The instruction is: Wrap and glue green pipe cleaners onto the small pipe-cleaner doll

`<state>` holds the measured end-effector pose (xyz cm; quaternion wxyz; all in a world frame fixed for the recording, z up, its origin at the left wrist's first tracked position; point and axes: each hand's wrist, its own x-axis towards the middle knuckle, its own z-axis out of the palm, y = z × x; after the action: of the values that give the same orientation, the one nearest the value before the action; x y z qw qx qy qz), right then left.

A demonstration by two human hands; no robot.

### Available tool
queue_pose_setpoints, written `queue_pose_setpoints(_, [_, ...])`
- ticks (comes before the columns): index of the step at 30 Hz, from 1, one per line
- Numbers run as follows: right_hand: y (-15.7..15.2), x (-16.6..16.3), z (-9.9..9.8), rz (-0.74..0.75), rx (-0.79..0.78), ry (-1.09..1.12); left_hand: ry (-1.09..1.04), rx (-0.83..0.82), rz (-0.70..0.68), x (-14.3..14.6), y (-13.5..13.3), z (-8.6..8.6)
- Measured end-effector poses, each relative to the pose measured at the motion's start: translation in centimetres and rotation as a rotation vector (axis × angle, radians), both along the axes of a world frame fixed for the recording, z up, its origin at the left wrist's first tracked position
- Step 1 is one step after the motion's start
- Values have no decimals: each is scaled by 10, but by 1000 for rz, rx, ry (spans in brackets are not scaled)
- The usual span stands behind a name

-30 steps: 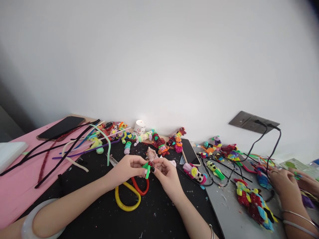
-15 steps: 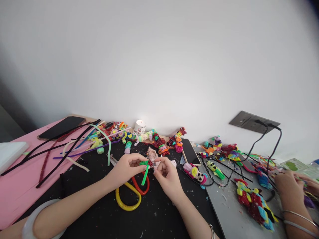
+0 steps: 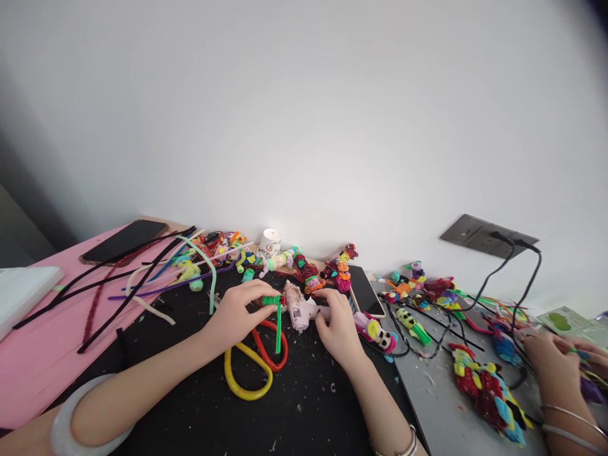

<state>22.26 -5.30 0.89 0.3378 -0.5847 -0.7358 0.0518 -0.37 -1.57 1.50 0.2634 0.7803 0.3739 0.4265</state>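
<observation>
My left hand [image 3: 244, 311] pinches a green coiled pipe cleaner [image 3: 272, 301] between thumb and fingers. A straight green tail hangs down from the coil, and a dark red fuzzy bit shows at its right end. My right hand [image 3: 338, 322] has its thumb and fingers around the handle of a pale pink hot glue gun [image 3: 300, 311], which lies on the black mat with its stained nozzle end pointing away from me. Scissors with one yellow and one red handle loop [image 3: 248, 372] lie below my left hand, their blades mostly hidden under it.
Loose pipe cleaners [image 3: 142, 278] spread over a pink sheet [image 3: 42, 354] at left, near a phone [image 3: 124, 241]. Pipe-cleaner figures [image 3: 339, 269], a paper cup [image 3: 270, 241] and another phone [image 3: 367, 292] line the wall. Cables run from a socket [image 3: 484, 235]. Another person's hands [image 3: 555, 361] work at right.
My right hand has left the red end of the green piece and moved right onto the glue gun's handle. The glue gun now shows between my hands. My left hand keeps its pinch.
</observation>
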Motion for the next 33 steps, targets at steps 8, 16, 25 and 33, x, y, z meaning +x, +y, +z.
queue_pose_setpoints(8, [-4, 1, 5, -31, -172, -188, 24, 29, 23, -2, 3, -2])
queue_pose_setpoints(16, [-1, 3, -4, -4, -194, -177, 53, 67, 67, -4, 6, -4])
queue_pose_setpoints(25, [7, 9, -2, 32, -105, 213, 99, 83, 68, -8, 11, -5])
queue_pose_setpoints(33, [5, 5, 2, 153, -302, 575, 131, 57, 27, -8, 12, -6])
